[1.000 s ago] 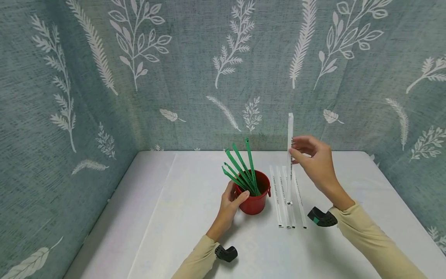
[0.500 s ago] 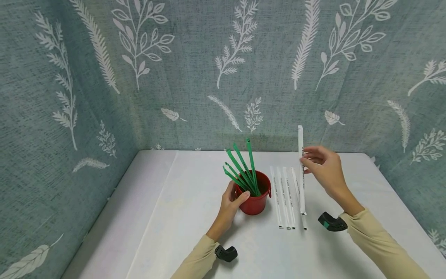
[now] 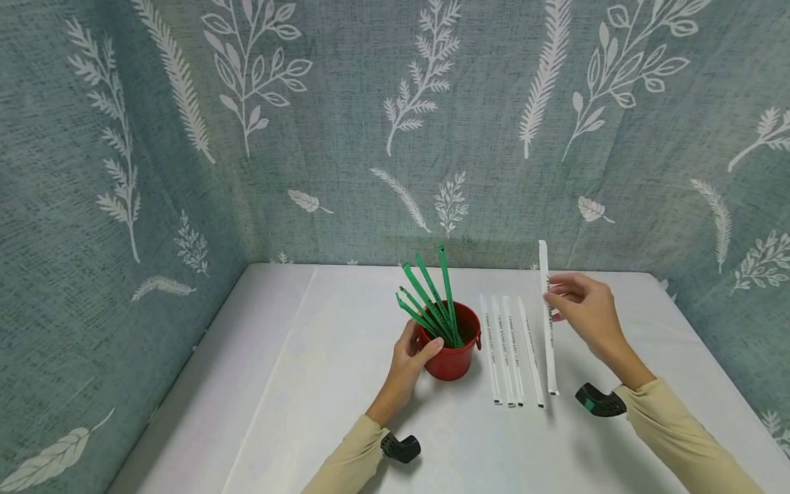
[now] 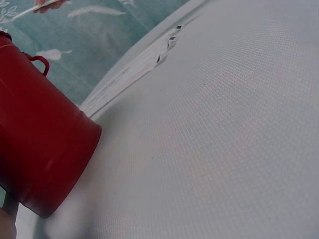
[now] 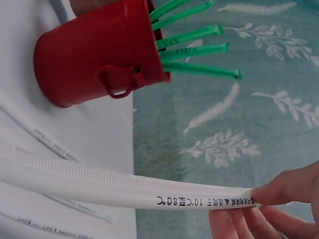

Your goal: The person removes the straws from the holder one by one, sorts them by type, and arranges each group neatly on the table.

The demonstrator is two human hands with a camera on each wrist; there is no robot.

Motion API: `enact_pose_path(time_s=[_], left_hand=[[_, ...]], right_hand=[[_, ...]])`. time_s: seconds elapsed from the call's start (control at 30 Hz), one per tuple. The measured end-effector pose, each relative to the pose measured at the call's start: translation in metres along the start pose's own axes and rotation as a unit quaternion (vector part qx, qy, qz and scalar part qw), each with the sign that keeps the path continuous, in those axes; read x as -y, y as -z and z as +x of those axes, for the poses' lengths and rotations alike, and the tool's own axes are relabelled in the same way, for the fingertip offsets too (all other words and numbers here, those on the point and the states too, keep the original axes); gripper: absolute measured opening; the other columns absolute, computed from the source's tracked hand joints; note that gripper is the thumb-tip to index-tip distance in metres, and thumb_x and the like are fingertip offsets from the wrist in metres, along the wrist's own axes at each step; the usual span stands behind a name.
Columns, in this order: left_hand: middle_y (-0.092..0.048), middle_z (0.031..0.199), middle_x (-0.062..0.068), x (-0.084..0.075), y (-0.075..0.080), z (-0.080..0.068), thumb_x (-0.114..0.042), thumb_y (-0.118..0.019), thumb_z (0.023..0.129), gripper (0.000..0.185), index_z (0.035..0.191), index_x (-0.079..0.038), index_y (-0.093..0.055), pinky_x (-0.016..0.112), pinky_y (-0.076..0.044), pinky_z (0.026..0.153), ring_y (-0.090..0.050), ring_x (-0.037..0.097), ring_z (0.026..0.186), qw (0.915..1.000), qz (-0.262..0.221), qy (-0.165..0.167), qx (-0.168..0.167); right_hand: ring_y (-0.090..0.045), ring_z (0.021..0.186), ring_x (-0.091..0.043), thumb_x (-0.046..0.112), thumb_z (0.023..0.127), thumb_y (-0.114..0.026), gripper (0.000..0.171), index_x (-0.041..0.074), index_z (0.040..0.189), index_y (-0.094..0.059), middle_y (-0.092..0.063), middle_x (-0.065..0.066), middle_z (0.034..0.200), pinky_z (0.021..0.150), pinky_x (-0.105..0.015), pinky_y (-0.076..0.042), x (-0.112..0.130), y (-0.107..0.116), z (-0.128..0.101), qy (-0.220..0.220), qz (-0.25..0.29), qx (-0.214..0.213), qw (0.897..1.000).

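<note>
A small red metal bucket (image 3: 449,363) stands upright on the table, holding several green wrapped straws (image 3: 446,285) that lean out over its rim. My left hand (image 3: 402,370) grips the bucket's left side, thumb at the front; the bucket's red wall (image 4: 40,124) fills the left of the left wrist view. My right hand (image 3: 592,317) pinches a white paper-wrapped straw (image 3: 550,357) near its upper half, right of a row of white wrapped straws (image 3: 491,350) lying on the table. Printed black text shows on the pinched straw (image 5: 99,184) in the right wrist view.
The table has a white cloth (image 3: 321,412). Behind it and at both sides hangs a grey-green curtain (image 3: 345,137) with white leaf patterns. A black wrist device (image 3: 401,448) sits by the left sleeve, another black device (image 3: 600,401) by the right.
My right hand has moved right and down with the white straw, from above the row to its right side. The left hand stays on the bucket.
</note>
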State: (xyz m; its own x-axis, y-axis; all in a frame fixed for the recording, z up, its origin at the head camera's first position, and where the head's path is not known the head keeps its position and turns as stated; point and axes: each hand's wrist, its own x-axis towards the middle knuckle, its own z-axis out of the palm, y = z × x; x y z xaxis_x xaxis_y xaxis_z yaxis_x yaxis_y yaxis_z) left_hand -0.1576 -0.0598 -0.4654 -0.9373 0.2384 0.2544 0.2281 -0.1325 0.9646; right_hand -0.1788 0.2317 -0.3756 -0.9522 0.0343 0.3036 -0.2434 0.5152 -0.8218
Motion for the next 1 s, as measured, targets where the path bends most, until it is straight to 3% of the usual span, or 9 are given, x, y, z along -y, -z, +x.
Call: enact_pose_path(time_s=[0.43, 0.8, 1.0], left_hand=[[-0.046, 0.138, 0.009, 0.001, 0.0, -0.001, -0.02, -0.058, 0.092, 0.057, 0.143, -0.01, -0.036, 0.04, -0.035, 0.104, -0.039, 0.021, 0.13, 1.0, -0.003, 0.001, -0.006], [-0.045, 0.139, 0.009, 0.0, 0.001, -0.001, -0.021, -0.058, 0.091, 0.059, 0.144, -0.008, -0.034, 0.04, -0.035, 0.104, -0.039, 0.02, 0.13, 1.0, -0.003, 0.005, -0.006], [-0.045, 0.14, 0.005, 0.022, 0.003, 0.004, -0.022, -0.058, 0.091, 0.058, 0.144, -0.014, -0.035, 0.042, -0.033, 0.106, -0.037, 0.02, 0.132, 0.9999, -0.012, -0.005, -0.009]], right_hand=[[-0.063, 0.067, -0.007, 0.012, 0.09, -0.063, 0.031, -0.008, 0.114, -0.059, -0.061, -0.023, 0.096, 0.056, -0.027, -0.054, -0.023, 0.003, -0.008, -0.041, -0.009, 0.018, 0.999], [-0.064, 0.063, -0.017, 0.013, 0.09, -0.063, 0.033, -0.008, 0.115, -0.059, -0.062, -0.022, 0.092, 0.058, -0.034, -0.056, -0.045, -0.002, -0.012, -0.08, -0.02, 0.031, 0.996], [-0.065, 0.062, -0.018, 0.008, 0.087, -0.064, 0.031, -0.009, 0.112, -0.059, -0.064, -0.021, 0.089, 0.058, -0.038, -0.056, -0.056, -0.006, -0.01, -0.106, -0.028, 0.031, 0.993]])
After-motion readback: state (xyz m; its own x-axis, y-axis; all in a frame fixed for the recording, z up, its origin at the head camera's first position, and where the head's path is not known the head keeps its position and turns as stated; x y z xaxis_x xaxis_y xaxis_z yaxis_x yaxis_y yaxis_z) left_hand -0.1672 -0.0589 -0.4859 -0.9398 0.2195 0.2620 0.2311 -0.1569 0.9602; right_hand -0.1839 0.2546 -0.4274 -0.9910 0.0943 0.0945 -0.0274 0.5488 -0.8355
